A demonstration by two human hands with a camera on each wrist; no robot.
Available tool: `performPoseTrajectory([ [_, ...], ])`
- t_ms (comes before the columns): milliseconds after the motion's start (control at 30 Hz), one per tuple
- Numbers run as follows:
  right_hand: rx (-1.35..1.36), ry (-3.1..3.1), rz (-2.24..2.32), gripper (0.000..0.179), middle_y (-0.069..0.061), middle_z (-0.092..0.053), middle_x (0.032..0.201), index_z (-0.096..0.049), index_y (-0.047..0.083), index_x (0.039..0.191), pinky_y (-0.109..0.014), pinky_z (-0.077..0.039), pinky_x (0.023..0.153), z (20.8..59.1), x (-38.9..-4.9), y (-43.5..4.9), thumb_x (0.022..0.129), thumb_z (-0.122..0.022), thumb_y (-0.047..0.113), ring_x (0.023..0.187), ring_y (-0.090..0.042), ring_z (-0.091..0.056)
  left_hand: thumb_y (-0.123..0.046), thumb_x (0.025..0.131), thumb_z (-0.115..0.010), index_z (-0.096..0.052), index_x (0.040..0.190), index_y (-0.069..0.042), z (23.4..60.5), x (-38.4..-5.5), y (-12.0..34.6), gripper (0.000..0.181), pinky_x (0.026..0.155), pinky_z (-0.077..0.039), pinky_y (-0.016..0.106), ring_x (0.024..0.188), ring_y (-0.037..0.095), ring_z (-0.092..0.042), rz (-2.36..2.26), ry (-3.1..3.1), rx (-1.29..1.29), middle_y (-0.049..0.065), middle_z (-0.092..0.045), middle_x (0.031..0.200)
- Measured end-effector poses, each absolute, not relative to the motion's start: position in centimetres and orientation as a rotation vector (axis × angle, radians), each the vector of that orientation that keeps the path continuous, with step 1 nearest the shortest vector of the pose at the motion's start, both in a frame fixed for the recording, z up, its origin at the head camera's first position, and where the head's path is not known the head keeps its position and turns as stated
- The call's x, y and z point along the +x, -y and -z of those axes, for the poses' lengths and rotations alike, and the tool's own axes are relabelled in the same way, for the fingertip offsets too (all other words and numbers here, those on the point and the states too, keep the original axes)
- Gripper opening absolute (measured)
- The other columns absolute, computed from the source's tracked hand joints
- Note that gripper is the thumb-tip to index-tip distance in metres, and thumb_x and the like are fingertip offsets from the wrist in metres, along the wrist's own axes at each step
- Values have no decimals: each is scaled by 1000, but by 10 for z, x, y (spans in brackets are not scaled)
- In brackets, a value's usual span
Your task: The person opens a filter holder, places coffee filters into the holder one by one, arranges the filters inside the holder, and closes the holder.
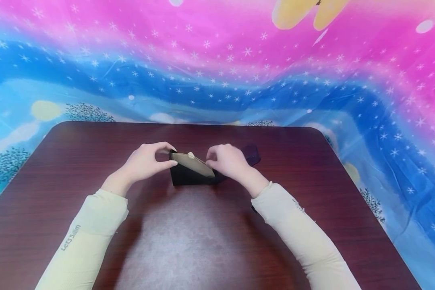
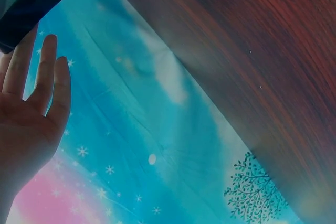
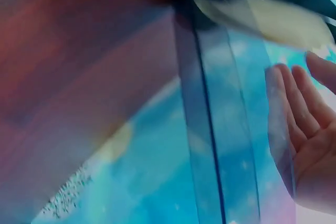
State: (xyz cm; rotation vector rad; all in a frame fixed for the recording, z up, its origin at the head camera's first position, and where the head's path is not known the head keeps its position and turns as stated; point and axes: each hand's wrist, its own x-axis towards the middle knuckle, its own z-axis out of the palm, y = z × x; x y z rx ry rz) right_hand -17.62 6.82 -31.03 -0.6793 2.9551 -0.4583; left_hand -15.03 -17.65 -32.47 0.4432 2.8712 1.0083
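Observation:
A black open-topped box (image 1: pixel 190 175) sits on the table in the head view, tilted up toward the left. In its opening lies a beige, smooth item (image 1: pixel 192 162) with a small round pale knob on its upper edge; its kind is unclear. My left hand (image 1: pixel 143 161) pinches the box's left end between thumb and fingers. At the right end, my right hand (image 1: pixel 230 161) has its thumb and fingers bent close to the beige item. The right wrist view shows those fingers (image 3: pixel 302 98) loosely extended, apart from the item, partly behind clear plastic (image 3: pixel 210 129).
A dark see-through piece (image 1: pixel 251 154) extends from behind my right hand. The brown wooden table (image 1: pixel 76 145) has rounded far corners. A pink and blue snowflake-patterned cloth (image 1: pixel 210 72) hangs behind it. A small dark object (image 1: pixel 254 209) shows beside the right sleeve.

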Motion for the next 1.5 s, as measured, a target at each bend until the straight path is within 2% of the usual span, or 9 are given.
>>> performPoseTrajectory([
  [133, -657, -2954, 724, 35, -3, -67, 110, -63, 13, 113, -39, -48, 91, 288, -177, -95, 86, -66, 36, 101, -20, -62, -35, 85, -66, -59, 116, -20, 326, -150, 176, 35, 95, -42, 48, 115, 26, -57, -1023, -2861, 450, 6, -67, 115],
  [233, -660, -2872, 832, 59, -11, -56, 129, -50, 8, 131, -43, -38, 104, 276, -182, -123, 83, -69, 36, 122, -26, -51, -35, 85, -66, -58, 117, -20, 326, -150, 176, 36, 95, -42, 48, 115, 26, -57, -1029, -2855, 450, 5, -67, 115],
  [333, -672, -2748, 785, 76, -19, -49, 135, -37, 3, 139, -47, -34, 107, 275, -188, -153, 79, -74, 29, 127, -31, -45, -35, 86, -66, -58, 117, -20, 327, -151, 177, 36, 95, -42, 48, 115, 25, -57, -1027, -2848, 456, 5, -67, 115],
  [467, -683, -2656, 663, 62, -19, -62, 114, -46, -1, 127, -44, -45, 93, 279, -192, -177, 76, -76, 17, 104, -29, -60, -34, 86, -66, -58, 117, -19, 329, -151, 178, 36, 94, -42, 47, 114, 25, -58, -1038, -2838, 470, 5, -67, 114],
  [533, -682, -2659, 633, 49, -15, -66, 99, -53, 1, 118, -39, -47, 84, 282, -193, -181, 76, -75, 15, 90, -24, -63, -34, 85, -67, -59, 116, -19, 330, -151, 178, 35, 94, -42, 46, 113, 24, -59, -1051, -2831, 474, 5, -68, 113],
  [600, -687, -2676, 637, 42, -11, -66, 93, -57, 3, 112, -37, -48, 79, 284, -194, -180, 76, -74, 15, 84, -21, -62, -33, 84, -68, -59, 115, -19, 331, -151, 178, 35, 93, -42, 45, 112, 23, -59, -1057, -2828, 479, 5, -69, 111],
  [967, -717, -2684, 799, 42, -11, -66, 101, -58, 5, 112, -40, -48, 88, 277, -192, -150, 77, -75, 18, 96, -23, -63, -31, 83, -70, -61, 111, -18, 333, -152, 178, 33, 90, -43, 44, 108, 22, -62, -1048, -2843, 491, 4, -70, 106],
  [1300, -748, -2645, 1021, 42, -10, -67, 104, -57, 6, 114, -35, -51, 87, 288, -188, -119, 78, -75, 19, 97, -19, -63, -31, 82, -70, -61, 115, -16, 334, -152, 178, 37, 92, -43, 44, 108, 23, -62, -1038, -2837, 478, 5, -70, 107],
  [1500, -737, -2661, 1034, 43, -8, -65, 109, -58, 7, 115, -36, -48, 91, 297, -186, -104, 78, -75, 21, 100, -19, -62, -31, 82, -71, -60, 116, -15, 337, -153, 178, 39, 91, -44, 44, 107, 23, -63, -1029, -2839, 487, 6, -70, 107],
])
